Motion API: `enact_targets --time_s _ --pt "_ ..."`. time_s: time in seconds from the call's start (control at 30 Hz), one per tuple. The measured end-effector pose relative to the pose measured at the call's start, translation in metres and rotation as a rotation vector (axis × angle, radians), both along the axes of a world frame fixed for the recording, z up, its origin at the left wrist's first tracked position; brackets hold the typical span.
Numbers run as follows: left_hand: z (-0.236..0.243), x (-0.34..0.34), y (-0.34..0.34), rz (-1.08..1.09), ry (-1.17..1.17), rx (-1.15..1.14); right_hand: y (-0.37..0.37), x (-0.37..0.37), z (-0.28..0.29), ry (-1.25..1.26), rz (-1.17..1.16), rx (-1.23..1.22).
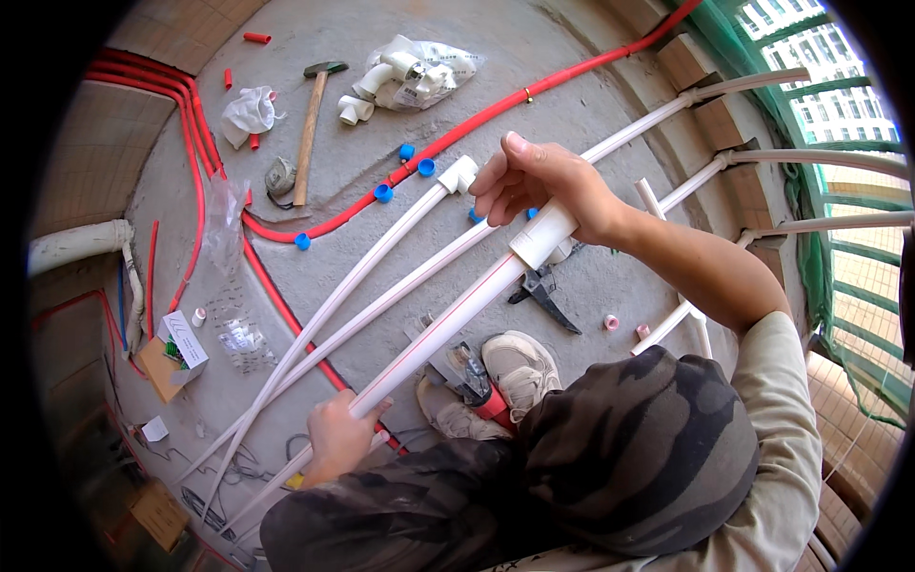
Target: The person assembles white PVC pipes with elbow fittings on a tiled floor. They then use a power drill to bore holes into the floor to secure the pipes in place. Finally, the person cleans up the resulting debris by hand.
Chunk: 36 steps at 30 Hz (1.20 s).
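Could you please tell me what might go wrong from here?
The left hand grips the red-striped white pipe, but the right hand does not look wrapped around the white coupling at its far end, so that end might swing or slip.
The metal-headed tool with a red part sits right beside the shoes; if it is hot, which the picture cannot show, it could scorch one.
Two loose white pipes lie crossed nearby and might roll if stepped on.

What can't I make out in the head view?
Head view:
Held striped pipe, upper end: hidden by the white fitting.
Fitting, far end: behind the right hand.
Thick pipe at left: cut off by the dark rim.
Red-collared tool, lower end: hidden by camouflage trousers.
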<state>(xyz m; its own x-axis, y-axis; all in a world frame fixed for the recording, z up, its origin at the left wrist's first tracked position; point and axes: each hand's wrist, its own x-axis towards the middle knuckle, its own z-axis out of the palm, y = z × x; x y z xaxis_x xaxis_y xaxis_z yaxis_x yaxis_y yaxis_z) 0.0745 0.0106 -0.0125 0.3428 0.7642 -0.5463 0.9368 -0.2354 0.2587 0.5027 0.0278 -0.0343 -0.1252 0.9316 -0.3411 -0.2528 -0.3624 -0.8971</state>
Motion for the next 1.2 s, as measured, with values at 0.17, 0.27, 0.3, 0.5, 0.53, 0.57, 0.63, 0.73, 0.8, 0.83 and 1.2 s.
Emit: enact_targets --time_s 0.17,0.27,0.3,0.5,0.53,0.57,0.63,0.73,0.8,0.83,1.2 --pt "0.001 -0.005 0.024 -0.021 -0.069 -0.264 -0.002 0.018 0.005 -0.024 0.121 0.029" --pt "0.001 -0.006 0.037 0.019 -0.166 -0.42 -0.015 0.029 0.014 -0.215 0.226 0.06" --pt "0.003 -0.005 0.041 0.05 -0.201 -0.471 -0.017 0.03 0.02 -0.305 0.268 0.059" --pt "0.006 0.0 0.059 0.057 -0.11 -0.744 -0.026 0.024 0.027 -0.358 0.295 -0.056" --pt "0.008 0.0 0.059 0.075 -0.129 -0.784 -0.029 0.019 0.026 -0.365 0.257 -0.059" --pt "0.011 0.003 0.06 0.09 -0.154 -0.825 -0.032 0.016 0.026 -0.377 0.217 -0.064" --pt "0.01 0.004 0.061 0.109 -0.165 -0.907 -0.041 0.014 0.025 -0.401 0.186 -0.092" --pt "-0.002 -0.006 0.058 0.122 -0.135 -0.987 -0.044 0.014 0.023 -0.427 0.197 -0.145" --pt "-0.008 -0.01 0.056 0.123 -0.132 -0.992 -0.043 0.013 0.025 -0.438 0.203 -0.173" --pt "-0.01 -0.013 0.056 0.148 -0.124 -0.995 -0.043 0.01 0.027 -0.439 0.196 -0.18" --pt "0.005 0.009 0.025 -0.001 -0.069 -0.066 -0.016 0.008 0.037 -0.163 0.06 -0.46"
